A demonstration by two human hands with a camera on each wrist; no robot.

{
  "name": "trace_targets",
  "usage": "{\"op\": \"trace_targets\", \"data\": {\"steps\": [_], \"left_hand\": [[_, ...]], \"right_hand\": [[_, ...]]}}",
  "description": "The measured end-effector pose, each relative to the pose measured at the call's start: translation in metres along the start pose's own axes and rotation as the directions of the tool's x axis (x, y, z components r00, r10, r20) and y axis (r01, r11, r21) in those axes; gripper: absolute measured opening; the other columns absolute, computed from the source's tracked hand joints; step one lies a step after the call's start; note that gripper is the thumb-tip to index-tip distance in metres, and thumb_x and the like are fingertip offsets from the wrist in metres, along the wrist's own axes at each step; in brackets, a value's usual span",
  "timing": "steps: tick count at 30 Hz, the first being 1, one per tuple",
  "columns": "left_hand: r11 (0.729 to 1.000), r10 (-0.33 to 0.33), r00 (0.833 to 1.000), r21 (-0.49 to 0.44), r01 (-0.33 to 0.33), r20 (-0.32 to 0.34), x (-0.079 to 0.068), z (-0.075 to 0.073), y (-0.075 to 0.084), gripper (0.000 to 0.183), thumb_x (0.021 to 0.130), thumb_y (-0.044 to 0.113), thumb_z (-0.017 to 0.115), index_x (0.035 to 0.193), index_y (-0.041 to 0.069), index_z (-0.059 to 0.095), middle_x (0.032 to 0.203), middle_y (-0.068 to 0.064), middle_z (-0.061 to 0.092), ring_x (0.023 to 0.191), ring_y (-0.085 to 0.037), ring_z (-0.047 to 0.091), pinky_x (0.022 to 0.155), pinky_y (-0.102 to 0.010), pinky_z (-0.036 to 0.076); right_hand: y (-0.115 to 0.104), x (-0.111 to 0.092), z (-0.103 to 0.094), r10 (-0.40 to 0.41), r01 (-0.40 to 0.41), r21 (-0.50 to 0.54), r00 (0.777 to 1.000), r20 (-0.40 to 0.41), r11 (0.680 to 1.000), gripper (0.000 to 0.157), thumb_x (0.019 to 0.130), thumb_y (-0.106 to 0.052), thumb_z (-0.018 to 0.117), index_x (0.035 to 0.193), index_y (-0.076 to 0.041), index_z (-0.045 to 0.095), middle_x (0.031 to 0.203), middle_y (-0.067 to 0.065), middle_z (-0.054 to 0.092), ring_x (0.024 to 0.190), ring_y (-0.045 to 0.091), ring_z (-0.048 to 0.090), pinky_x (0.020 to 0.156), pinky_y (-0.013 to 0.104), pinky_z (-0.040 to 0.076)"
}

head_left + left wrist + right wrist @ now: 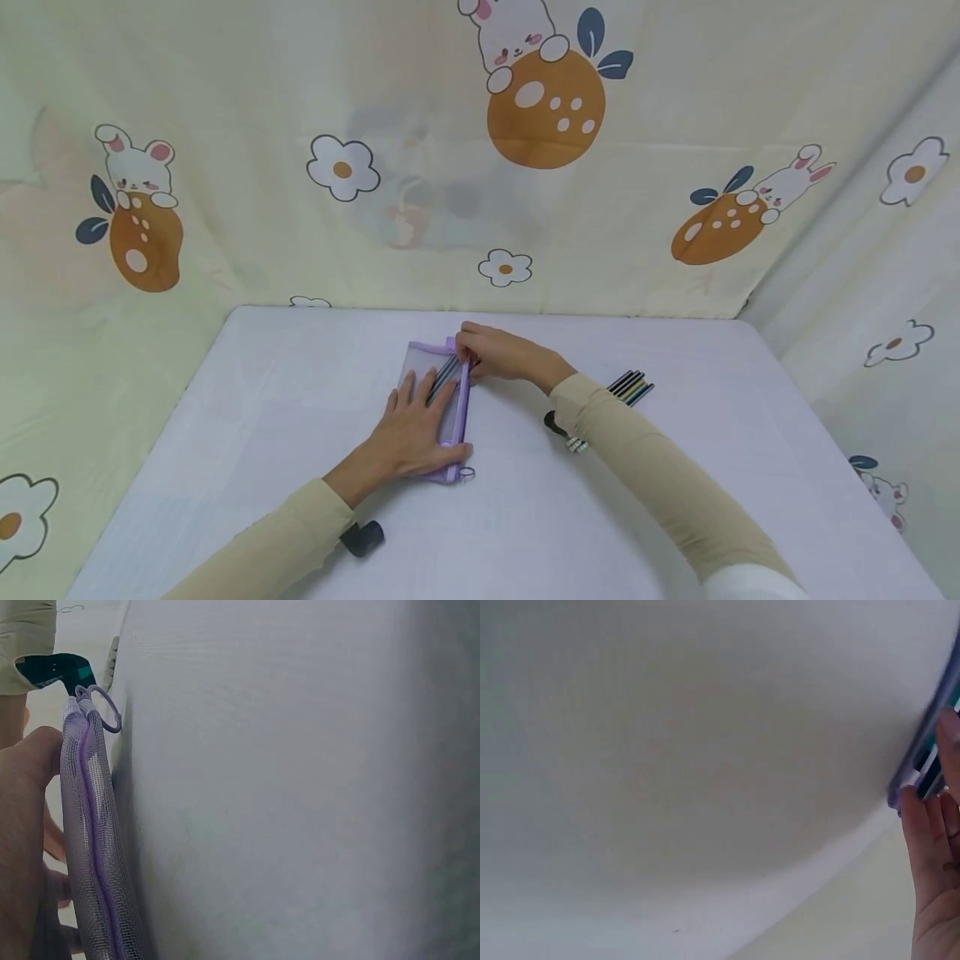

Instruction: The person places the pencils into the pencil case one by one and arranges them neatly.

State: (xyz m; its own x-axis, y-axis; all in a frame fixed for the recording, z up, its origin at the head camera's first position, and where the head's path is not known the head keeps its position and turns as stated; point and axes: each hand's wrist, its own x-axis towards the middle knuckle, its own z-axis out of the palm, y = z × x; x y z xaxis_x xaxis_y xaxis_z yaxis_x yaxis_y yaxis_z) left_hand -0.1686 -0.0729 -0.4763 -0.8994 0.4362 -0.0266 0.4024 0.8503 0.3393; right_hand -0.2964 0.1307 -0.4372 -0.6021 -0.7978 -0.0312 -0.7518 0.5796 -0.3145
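A purple mesh zipper pouch (455,421) lies on the white table, its zipper edge facing right. My left hand (408,433) rests on it with fingers spread and the thumb across the zipper edge near the ring. Slim dark pencils (446,372) show at the pouch's upper part. My right hand (498,350) is at the far right corner, fingers bent over the zipper edge. In the right wrist view, its thumb and fingers pinch the ends of dark and teal pencils (930,774) beside the purple edge. The left wrist view shows the zipper ring (107,712).
Several more dark pencils (633,387) lie in a bunch right of the pouch, partly behind my right sleeve. Black wrist straps (363,538) show at both cuffs. A printed curtain (420,275) hangs behind the table's far edge and along its sides.
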Motion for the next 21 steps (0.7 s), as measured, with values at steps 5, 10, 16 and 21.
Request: {"op": "trace_targets", "data": {"steps": [5,10,16,21], "left_hand": [[1.000,0.006,1.000,-0.006,-0.006,-0.004,-0.001,0.000,0.000,0.100,0.084,0.074,0.057,0.161,0.017,0.030,0.167,-0.023,0.019,0.150,-0.056,0.012,0.114,-0.071,0.023],[1.000,0.017,1.000,-0.004,-0.017,-0.007,-0.001,-0.001,-0.001,0.100,0.084,0.074,0.057,0.161,0.016,0.031,0.166,-0.024,0.020,0.149,-0.057,0.013,0.114,-0.071,0.024],[1.000,0.017,1.000,-0.006,-0.017,-0.005,-0.001,-0.001,-0.001,0.101,0.084,0.074,0.057,0.161,0.015,0.030,0.166,-0.024,0.019,0.149,-0.058,0.012,0.113,-0.072,0.024],[1.000,0.014,1.000,-0.007,-0.014,-0.006,-0.001,-0.002,0.000,0.101,0.084,0.074,0.057,0.161,0.015,0.030,0.166,-0.024,0.019,0.149,-0.058,0.012,0.113,-0.072,0.024]], "right_hand": [[0.004,0.006,0.003,0.027,-0.027,-0.118,1.000,-0.004,0.993,0.025,0.088,-0.019,0.080,0.103,-0.013,0.061,0.103,-0.001,0.054,0.089,0.011,0.055,0.081,0.026,0.051],[0.006,0.010,0.002,0.059,-0.056,-0.219,0.998,0.007,0.974,0.028,0.089,-0.027,0.077,0.107,-0.015,0.060,0.104,-0.001,0.055,0.087,0.011,0.055,0.077,0.028,0.052],[0.003,0.015,0.002,0.106,-0.096,-0.306,0.994,0.017,0.947,0.029,0.090,-0.032,0.074,0.108,-0.015,0.058,0.098,-0.002,0.055,0.079,0.012,0.054,0.069,0.029,0.050],[0.001,0.015,0.002,0.169,-0.158,-0.354,0.986,-0.001,0.922,0.032,0.089,-0.036,0.073,0.107,-0.015,0.056,0.093,-0.002,0.058,0.075,0.014,0.054,0.065,0.031,0.049]]}}
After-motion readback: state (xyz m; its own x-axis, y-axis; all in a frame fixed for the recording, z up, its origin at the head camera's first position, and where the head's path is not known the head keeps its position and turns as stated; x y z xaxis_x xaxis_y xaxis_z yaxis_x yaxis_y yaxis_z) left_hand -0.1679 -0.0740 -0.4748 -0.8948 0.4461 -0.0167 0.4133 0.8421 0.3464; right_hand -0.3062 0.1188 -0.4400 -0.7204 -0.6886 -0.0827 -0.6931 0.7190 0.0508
